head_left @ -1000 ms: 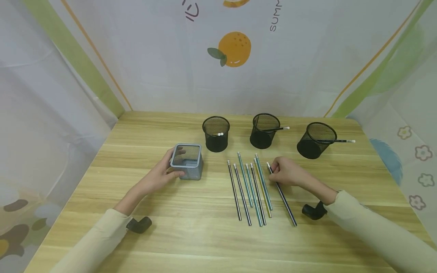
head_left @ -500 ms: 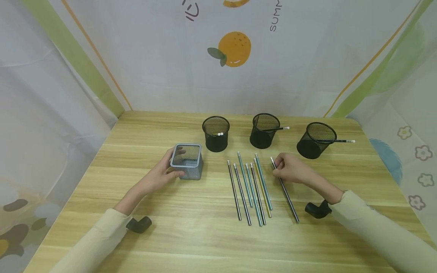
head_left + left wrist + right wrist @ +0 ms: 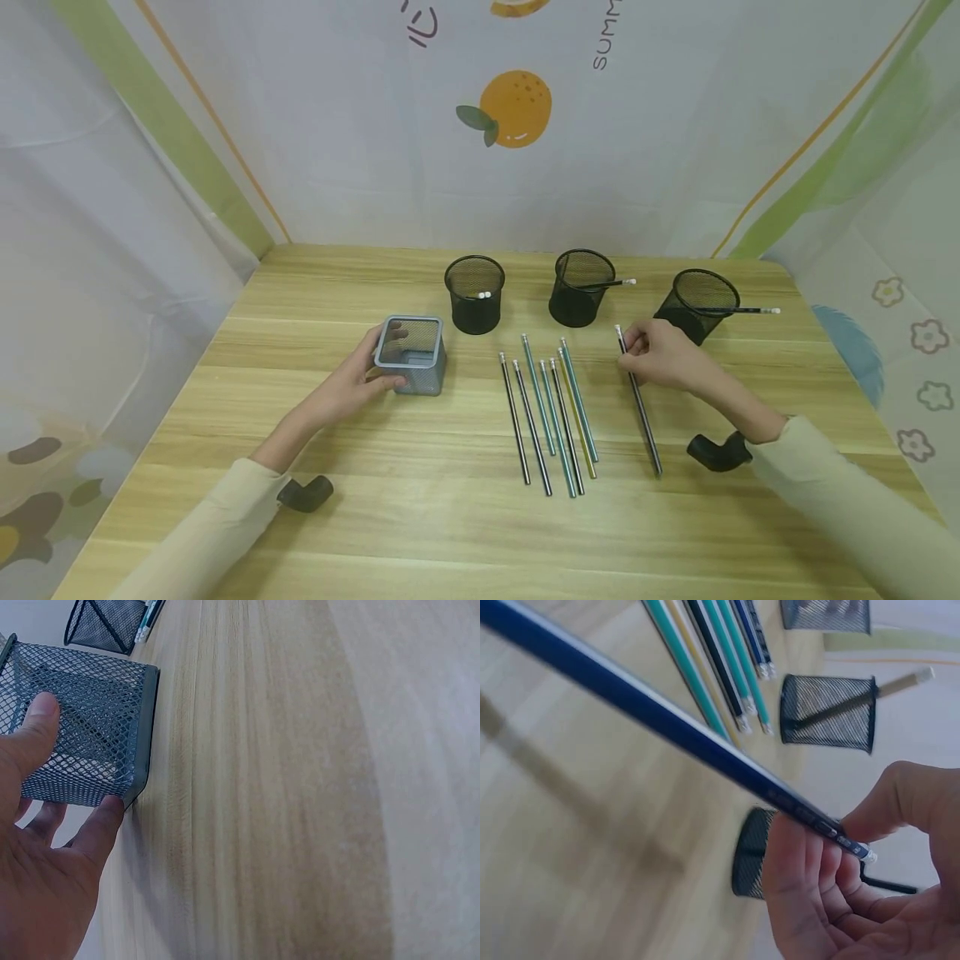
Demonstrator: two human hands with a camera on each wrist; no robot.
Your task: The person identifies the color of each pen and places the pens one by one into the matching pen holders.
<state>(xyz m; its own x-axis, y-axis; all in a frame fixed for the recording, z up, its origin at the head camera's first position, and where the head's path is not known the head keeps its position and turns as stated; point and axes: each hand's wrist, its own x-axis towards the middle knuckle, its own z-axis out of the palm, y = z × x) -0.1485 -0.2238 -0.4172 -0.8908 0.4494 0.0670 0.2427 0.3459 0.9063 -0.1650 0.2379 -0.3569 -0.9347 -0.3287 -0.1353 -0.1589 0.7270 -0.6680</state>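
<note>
My left hand [image 3: 348, 389] grips a square grey mesh pencil holder [image 3: 426, 380], thumb on one side and fingers on the other; the holder stands upright on the table. In the left wrist view its mesh wall [image 3: 90, 727] shows between thumb and fingers. My right hand [image 3: 667, 357] pinches a dark blue pencil [image 3: 645, 421] near its white eraser end, between thumb and fingertips. That pencil slants over the table, its shadow apart from it in the right wrist view. Several black, teal and yellow pencils [image 3: 558, 425] lie side by side left of this hand.
Three round black mesh holders stand at the back: a left one [image 3: 476, 312] with two white eraser ends inside, a middle one [image 3: 573, 307] and a right one [image 3: 678, 321], each with a dark pencil leaning out. Black elbow-shaped pieces [image 3: 306, 494] sit at both cuffs.
My right hand has moved right and away from me with the dark blue pencil, leaving the row and nearing the right round holder. The left hand and grey holder stay put.
</note>
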